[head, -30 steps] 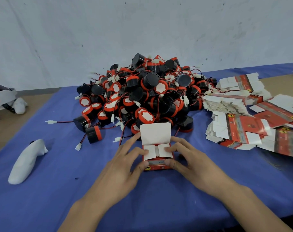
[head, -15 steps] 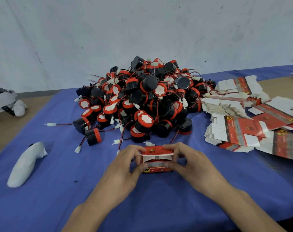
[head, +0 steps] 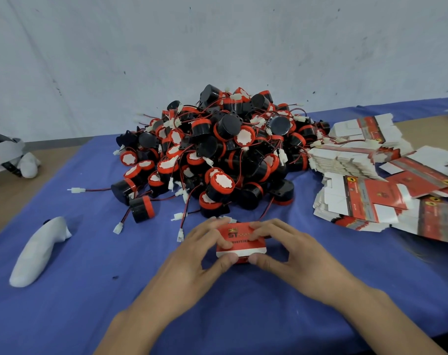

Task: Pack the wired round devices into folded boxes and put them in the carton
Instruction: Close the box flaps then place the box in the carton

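Note:
A small red box (head: pixel 239 242) with a white strip sits on the blue cloth just in front of me, its lid down. My left hand (head: pixel 200 260) grips its left side, fingers on top and thumb at the near edge. My right hand (head: pixel 289 254) holds the right side the same way. Behind the box rises a big pile of black-and-red round devices (head: pixel 225 152) with thin red wires and white plugs. Flat unfolded boxes (head: pixel 366 198) lie stacked to the right. No carton is in view.
A white sock-like object (head: pixel 38 252) lies on the blue cloth (head: pixel 89 290) at the left. A grey-white headset (head: pixel 5 155) rests on the bare tabletop at far left. Loose devices (head: pixel 141 208) and plugs trail from the pile's front left. A grey wall stands behind.
The box's white lid flap stood open a second ago; both hands folded it down and now the lid is closed with the red printed top showing.

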{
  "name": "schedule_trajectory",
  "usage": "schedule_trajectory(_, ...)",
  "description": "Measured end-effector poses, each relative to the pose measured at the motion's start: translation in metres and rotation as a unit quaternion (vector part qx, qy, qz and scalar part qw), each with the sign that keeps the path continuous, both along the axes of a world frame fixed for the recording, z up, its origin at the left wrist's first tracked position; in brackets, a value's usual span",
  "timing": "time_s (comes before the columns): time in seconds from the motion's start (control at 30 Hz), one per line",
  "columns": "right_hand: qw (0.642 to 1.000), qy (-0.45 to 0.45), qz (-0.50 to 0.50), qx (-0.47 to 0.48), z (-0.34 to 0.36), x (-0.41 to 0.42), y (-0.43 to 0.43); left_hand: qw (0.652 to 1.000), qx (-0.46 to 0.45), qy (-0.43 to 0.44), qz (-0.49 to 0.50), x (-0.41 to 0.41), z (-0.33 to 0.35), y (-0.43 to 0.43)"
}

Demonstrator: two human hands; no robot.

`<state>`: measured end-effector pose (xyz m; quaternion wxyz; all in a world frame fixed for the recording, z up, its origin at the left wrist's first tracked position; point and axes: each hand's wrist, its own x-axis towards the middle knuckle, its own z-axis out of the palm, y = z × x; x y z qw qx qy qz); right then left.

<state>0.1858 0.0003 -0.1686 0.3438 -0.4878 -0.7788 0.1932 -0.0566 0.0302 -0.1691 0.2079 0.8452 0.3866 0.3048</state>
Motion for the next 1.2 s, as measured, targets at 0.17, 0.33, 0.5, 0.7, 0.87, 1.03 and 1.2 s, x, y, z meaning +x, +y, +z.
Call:
schedule_trajectory(0.17,1.000,0.009,0.009,-0.002,-0.0012,0.0017,0.0015,0.999,-0.030,-0.011,-0.005,0.0005,-0.0002,0.0014)
schedule_trajectory(0.33,1.000,-0.004,-0.008,-0.001,-0.0038,0.0006,0.0035,1.000,-0.027,-0.012,-0.001,0.0018,-0.0002,0.0021)
schedule_trajectory(0.5,1.000,-0.013,-0.017,0.017,-0.0063,-0.0023,0.0059,1.000,0.009,-0.007,0.021,0.0063,-0.0014,0.0031)
schedule_trajectory(0.7,0.999,0.015,-0.029,0.033,-0.0078,-0.0069,0.0070,0.998,0.042,-0.006,0.044,0.0093,-0.0072,0.0057)
schedule_trajectory(0.87,0.999,-0.010,-0.039,0.033,-0.0088,-0.0062,0.0061,0.998,0.044,0.001,0.037,0.0089,-0.0079,0.0037)
schedule_trajectory(1.03,0.999,-0.030,-0.032,0.018,-0.0078,-0.0025,0.0033,0.998,0.051,0.027,0.016,0.0049,-0.0091,0.0018)
schedule_trajectory(1.2,1.000,-0.007,-0.017,0.005,-0.0025,-0.0023,0.0010,0.999,-0.002,-0.036,0.008,0.0049,-0.0049,0.0009)
